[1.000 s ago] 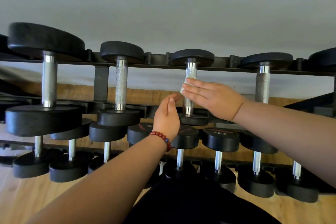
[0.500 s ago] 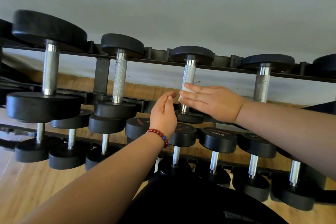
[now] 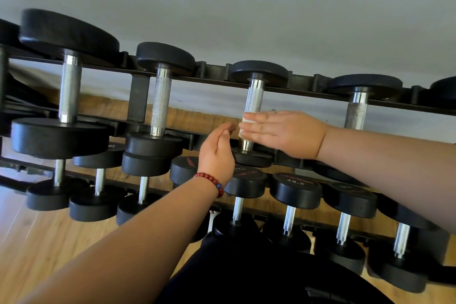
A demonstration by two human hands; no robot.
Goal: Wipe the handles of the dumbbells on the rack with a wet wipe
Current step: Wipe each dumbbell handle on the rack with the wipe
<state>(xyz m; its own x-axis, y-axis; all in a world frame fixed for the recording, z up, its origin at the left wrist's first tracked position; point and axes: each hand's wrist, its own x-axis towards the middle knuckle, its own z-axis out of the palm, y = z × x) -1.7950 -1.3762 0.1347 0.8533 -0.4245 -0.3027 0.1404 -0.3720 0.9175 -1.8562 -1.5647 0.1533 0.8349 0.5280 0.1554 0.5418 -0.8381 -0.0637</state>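
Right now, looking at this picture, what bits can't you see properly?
- Wet wipe: head view, mostly under the right hand's flat fingers; only a white edge shows.
- Lower part of the handle it presses on: head view, covered by that hand.
- Far-right top dumbbell: head view, cut off by the picture's right edge.
- Weight label: head view, partly covered by the left hand, too blurred to read.
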